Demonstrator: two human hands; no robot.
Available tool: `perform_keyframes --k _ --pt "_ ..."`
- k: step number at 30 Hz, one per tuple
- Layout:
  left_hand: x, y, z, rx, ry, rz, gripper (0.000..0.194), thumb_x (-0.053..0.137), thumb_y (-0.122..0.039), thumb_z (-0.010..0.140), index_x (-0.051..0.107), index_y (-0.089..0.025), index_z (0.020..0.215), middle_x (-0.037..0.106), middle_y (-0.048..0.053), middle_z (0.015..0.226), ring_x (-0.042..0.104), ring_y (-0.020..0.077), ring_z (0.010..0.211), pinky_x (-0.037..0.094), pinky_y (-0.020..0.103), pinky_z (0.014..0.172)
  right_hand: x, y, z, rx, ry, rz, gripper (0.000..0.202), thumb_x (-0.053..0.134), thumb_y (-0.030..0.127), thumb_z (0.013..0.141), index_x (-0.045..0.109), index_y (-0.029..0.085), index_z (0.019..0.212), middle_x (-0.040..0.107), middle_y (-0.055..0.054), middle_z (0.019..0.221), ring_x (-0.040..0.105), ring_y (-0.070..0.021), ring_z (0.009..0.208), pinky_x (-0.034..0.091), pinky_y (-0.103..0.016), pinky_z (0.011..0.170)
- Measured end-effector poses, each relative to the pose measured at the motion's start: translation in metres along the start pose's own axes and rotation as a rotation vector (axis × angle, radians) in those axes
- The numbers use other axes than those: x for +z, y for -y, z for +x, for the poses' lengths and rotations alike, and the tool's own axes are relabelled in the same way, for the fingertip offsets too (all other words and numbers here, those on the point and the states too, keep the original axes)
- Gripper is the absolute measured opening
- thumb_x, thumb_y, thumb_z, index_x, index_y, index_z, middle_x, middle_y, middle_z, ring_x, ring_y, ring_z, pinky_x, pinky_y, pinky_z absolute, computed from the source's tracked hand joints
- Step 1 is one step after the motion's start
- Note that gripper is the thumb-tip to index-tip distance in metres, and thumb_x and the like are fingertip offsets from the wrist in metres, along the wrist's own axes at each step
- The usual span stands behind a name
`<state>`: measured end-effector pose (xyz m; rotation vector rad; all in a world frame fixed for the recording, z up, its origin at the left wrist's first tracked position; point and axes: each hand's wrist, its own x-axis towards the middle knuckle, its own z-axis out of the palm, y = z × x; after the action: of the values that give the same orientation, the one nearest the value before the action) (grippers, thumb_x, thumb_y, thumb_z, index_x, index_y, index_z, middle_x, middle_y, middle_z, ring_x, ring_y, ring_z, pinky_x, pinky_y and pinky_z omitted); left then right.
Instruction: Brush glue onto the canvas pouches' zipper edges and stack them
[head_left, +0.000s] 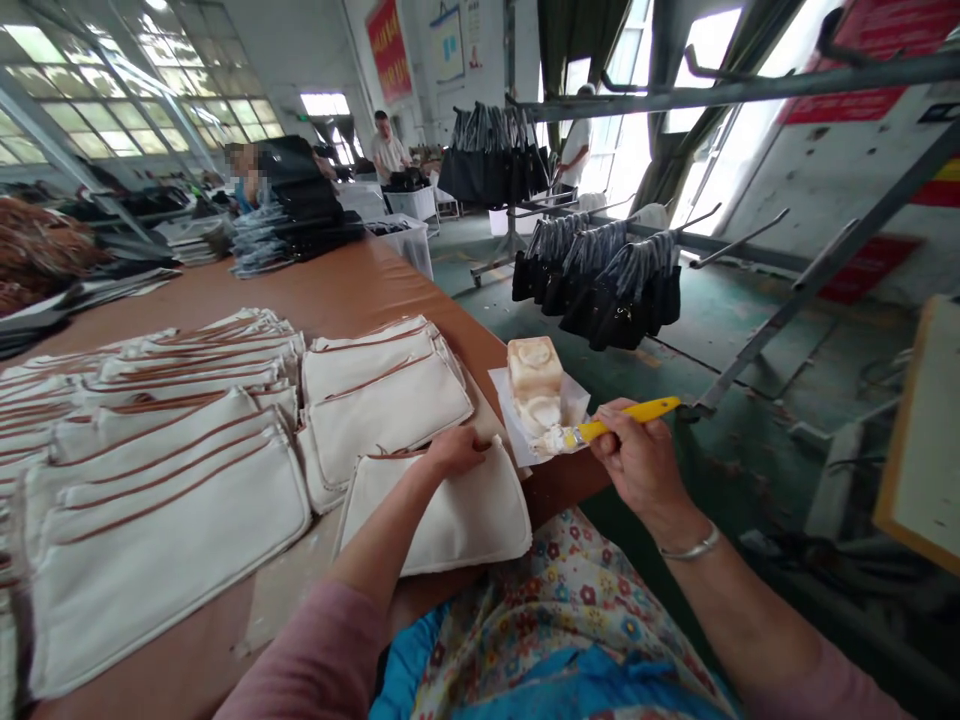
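My right hand (637, 455) is closed around the yellow handle of a paintbrush (592, 430). White paste coats its bristles, which are beside a paste-crusted plastic container (535, 368) on a sheet of white paper (510, 415). My left hand (459, 450) grips the upper edge of a white fabric pouch piece (450, 515) at the table's near edge; the fingertips are partly hidden. Just behind it lie overlapping white pouch pieces (390, 400) with brown trim. More of these pieces (180, 490) spread in overlapping rows to the left.
The brown-covered table (360, 280) carries dark stacked pieces (300, 200) at its far end. Right of it, black bags (622, 300) hang from a metal rack (750, 90). A wooden-edged board (922, 440) stands at far right. People are in the background.
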<state>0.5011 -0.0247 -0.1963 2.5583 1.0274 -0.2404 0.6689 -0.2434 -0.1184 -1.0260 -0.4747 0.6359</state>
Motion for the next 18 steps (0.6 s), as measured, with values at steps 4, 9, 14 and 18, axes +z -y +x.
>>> perform_keyframes --k 4,9,14,18 --pt "-0.003 0.006 -0.013 0.057 -0.025 -0.102 0.014 0.061 -0.032 0.076 0.068 -0.019 0.079 0.072 0.007 0.088 0.066 0.0237 0.084 0.045 0.030 0.071 -0.002 -0.019 0.014 -0.087 -0.038 -0.180 0.023 0.074 0.037 0.077 0.061 0.018 0.074 0.048 0.005 0.050 0.040 -0.0095 0.043 0.030 -0.020 0.039" --pt "-0.005 0.004 -0.040 0.136 -0.043 -0.261 0.027 0.059 -0.030 0.077 0.070 -0.016 0.098 0.072 0.006 0.089 0.065 0.0212 0.082 0.047 0.028 0.070 0.003 -0.035 0.023 -0.193 0.007 -0.362 0.026 0.069 0.042 0.082 0.063 0.018 0.073 0.049 0.004 0.048 0.044 -0.0124 0.044 0.037 -0.024 0.046" --pt "-0.003 0.001 -0.058 0.250 0.014 -0.482 0.037 0.058 -0.030 0.080 0.074 -0.017 0.111 0.075 0.004 0.100 0.067 0.0209 0.090 0.050 0.027 0.080 0.013 -0.035 0.021 -0.260 0.099 -0.434 0.024 0.065 0.038 0.086 0.063 0.019 0.072 0.050 0.004 0.050 0.047 -0.0132 0.047 0.037 -0.025 0.049" --pt "-0.005 0.001 -0.066 0.210 0.009 -0.702 0.033 0.065 -0.035 0.077 0.079 -0.016 0.099 0.075 0.005 0.097 0.067 0.0217 0.086 0.051 0.028 0.078 0.017 -0.033 0.010 -0.279 0.170 -0.470 0.021 0.062 0.033 0.089 0.062 0.019 0.072 0.050 0.004 0.051 0.047 -0.0129 0.048 0.039 -0.026 0.052"
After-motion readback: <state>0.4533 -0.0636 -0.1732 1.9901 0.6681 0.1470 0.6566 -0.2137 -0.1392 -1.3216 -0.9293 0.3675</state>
